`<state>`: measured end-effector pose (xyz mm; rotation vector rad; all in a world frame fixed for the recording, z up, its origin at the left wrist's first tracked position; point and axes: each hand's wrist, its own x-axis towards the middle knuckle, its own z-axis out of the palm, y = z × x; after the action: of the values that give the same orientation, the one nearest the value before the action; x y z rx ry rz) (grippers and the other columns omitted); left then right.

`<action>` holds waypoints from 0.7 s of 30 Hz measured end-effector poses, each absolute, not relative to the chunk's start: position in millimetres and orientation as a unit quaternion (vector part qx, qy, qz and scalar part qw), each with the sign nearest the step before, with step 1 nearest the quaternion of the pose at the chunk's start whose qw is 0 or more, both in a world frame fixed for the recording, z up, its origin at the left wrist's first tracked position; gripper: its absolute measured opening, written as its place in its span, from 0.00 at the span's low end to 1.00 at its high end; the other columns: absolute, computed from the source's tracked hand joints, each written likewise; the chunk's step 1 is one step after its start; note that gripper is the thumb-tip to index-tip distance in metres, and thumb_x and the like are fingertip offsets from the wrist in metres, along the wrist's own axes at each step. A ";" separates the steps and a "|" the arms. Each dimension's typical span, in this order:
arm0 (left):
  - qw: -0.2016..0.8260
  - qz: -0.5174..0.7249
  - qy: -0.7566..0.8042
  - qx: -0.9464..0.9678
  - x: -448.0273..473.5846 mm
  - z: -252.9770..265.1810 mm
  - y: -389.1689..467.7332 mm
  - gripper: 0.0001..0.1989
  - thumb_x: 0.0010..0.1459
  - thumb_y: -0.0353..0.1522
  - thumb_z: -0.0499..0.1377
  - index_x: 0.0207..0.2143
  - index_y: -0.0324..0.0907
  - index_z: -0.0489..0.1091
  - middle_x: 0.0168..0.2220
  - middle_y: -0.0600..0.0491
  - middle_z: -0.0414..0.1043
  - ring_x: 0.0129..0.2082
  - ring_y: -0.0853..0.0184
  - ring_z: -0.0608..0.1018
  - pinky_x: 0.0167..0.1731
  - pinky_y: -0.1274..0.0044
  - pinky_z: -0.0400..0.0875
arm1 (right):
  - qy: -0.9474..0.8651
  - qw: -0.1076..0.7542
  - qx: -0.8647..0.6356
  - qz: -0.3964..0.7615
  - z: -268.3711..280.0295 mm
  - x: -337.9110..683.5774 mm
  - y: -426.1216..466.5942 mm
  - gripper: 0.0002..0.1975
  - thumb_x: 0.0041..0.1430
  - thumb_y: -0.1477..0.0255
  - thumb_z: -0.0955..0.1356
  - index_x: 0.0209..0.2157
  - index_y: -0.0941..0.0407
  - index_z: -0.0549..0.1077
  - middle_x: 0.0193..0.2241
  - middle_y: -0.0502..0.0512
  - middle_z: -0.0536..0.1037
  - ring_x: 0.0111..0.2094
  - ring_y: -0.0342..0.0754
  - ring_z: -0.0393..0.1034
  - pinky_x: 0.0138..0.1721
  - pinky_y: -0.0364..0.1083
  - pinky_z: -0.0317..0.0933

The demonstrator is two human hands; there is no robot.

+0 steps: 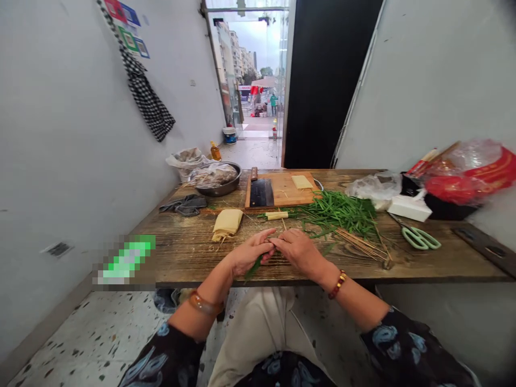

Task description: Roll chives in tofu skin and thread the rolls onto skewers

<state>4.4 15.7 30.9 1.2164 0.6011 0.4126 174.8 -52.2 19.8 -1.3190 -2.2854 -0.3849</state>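
Note:
My left hand (250, 251) is closed around some green leaves (253, 269), whose ends hang below the palm over the table's front edge. My right hand (297, 250) pinches at the left fingertips; its fingers hide what they hold. A thin stick shows just above the right knuckles. Beyond both hands lies a pale yellow roll (277, 215) with greens poking out of its ends. To the left is a stack of folded pale yellow sheets (228, 224), which look like tofu skin. A heap of long green leaves (341, 212) lies to the right, beside thin wooden skewers (360, 243).
A cutting board (286, 199) at the back carries a cleaver (261, 192) and another yellow sheet (301, 182). A metal basin (221, 190) and dark cloth (184, 205) are at left. Green-handled scissors (420, 238), a white tissue pack (409, 207) and plastic bags (374, 186) are at right.

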 end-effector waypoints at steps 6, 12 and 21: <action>0.661 0.185 0.258 0.680 13.6 18.1 26.2 0.17 0.50 0.30 0.62 0.44 0.40 0.72 0.25 0.55 0.69 0.21 0.72 0.66 0.20 0.81 0.58 | -0.802 0.243 -0.539 -0.082 16.7 175.6 -52.1 0.10 0.65 0.71 0.61 0.38 0.56 0.73 0.34 0.57 0.74 0.39 0.50 0.65 0.41 0.49 0.56; 0.640 0.316 0.300 0.633 14.4 10.6 34.6 0.18 0.51 0.28 0.60 0.47 0.40 0.69 0.21 0.57 0.69 0.18 0.73 0.63 0.19 0.82 0.56 | -0.731 0.259 -0.631 -0.003 15.1 244.6 -44.6 0.11 0.64 0.71 0.63 0.42 0.56 0.75 0.38 0.57 0.75 0.41 0.48 0.67 0.43 0.46 0.59; 0.727 0.346 0.306 0.508 15.0 5.8 36.5 0.11 0.50 0.35 0.63 0.28 0.37 0.66 0.25 0.52 0.72 0.18 0.76 0.66 0.20 0.83 0.62 | -0.734 0.127 -0.667 -0.010 1.9 307.7 -45.8 0.04 0.57 0.75 0.67 0.32 0.55 0.76 0.34 0.55 0.73 0.39 0.48 0.66 0.40 0.44 0.57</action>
<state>15.0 36.5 5.8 1.1206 0.6742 0.7617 307.7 -45.8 1.9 -1.9407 -2.1372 -0.0285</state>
